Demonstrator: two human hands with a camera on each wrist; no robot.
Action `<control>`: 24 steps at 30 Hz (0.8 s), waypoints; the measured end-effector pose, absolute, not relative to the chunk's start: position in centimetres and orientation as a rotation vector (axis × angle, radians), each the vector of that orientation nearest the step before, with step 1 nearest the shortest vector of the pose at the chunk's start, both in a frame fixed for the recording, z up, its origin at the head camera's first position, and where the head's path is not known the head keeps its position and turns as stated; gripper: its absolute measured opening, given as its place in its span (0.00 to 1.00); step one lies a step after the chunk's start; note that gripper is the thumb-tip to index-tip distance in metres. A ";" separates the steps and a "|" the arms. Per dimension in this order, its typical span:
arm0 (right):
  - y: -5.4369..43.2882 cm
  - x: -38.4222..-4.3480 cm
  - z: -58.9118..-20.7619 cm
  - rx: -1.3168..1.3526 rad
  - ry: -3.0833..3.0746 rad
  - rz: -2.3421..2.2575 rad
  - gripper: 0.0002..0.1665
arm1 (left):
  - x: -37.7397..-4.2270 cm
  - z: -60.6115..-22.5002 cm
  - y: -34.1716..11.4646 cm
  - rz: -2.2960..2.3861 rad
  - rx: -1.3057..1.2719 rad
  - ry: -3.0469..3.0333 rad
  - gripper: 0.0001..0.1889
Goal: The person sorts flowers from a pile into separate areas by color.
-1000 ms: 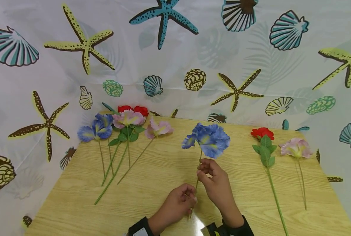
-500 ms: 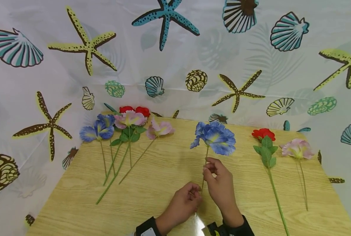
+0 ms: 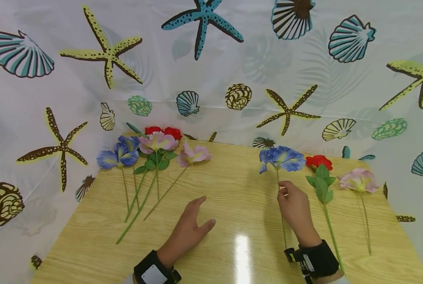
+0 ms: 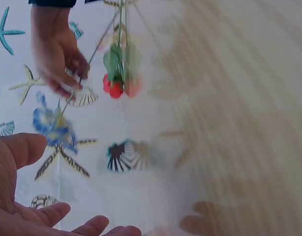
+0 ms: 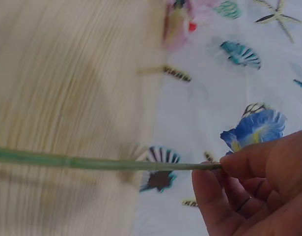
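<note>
In the head view my right hand (image 3: 296, 207) pinches the thin stem of a blue artificial flower (image 3: 283, 158), just left of a red rose (image 3: 319, 162). The right wrist view shows the green stem (image 5: 106, 164) between thumb and forefinger, the blue petals (image 5: 259, 130) beyond the hand. My left hand (image 3: 188, 230) is over the middle of the table, thumb and fingers spread, holding nothing. In the left wrist view its thumb (image 4: 28, 147) and fingers stand apart. To the far right lies a pink flower (image 3: 360, 180).
At the table's left lies a group of flowers: blue ones (image 3: 118, 154), pink ones (image 3: 193, 154) and red roses (image 3: 172, 133), stems toward me. A white cloth (image 3: 211, 75) printed with starfish and shells hangs behind the wooden table (image 3: 225, 173).
My right hand has carried the blue flower to the right, close to the red rose. My left hand has come off the stem, moved left and spread its fingers.
</note>
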State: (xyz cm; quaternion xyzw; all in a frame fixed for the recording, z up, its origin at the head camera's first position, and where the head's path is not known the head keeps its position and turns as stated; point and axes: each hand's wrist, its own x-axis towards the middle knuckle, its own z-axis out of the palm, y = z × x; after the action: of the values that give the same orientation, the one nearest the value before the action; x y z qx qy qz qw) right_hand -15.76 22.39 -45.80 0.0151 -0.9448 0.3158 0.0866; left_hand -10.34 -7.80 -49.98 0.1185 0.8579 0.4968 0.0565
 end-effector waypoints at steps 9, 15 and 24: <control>26.5 -18.8 -47.4 -0.055 -3.004 0.837 0.20 | -11.9 -49.0 -11.8 1.183 0.314 2.943 0.34; 27.2 -19.9 -48.5 -0.030 -3.040 0.702 0.20 | -11.8 -49.7 -12.8 1.126 0.261 2.996 0.36; 25.7 -21.3 -49.1 -0.021 -3.099 0.762 0.21 | -11.5 -50.2 -12.6 1.156 0.266 2.992 0.36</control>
State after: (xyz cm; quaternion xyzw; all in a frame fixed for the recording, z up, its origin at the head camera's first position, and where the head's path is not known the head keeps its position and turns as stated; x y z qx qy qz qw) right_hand -21.32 25.70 -49.07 -0.0067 -0.9707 0.2388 -0.0251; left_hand -11.51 -12.64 -50.23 0.0825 0.9289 0.3590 -0.0383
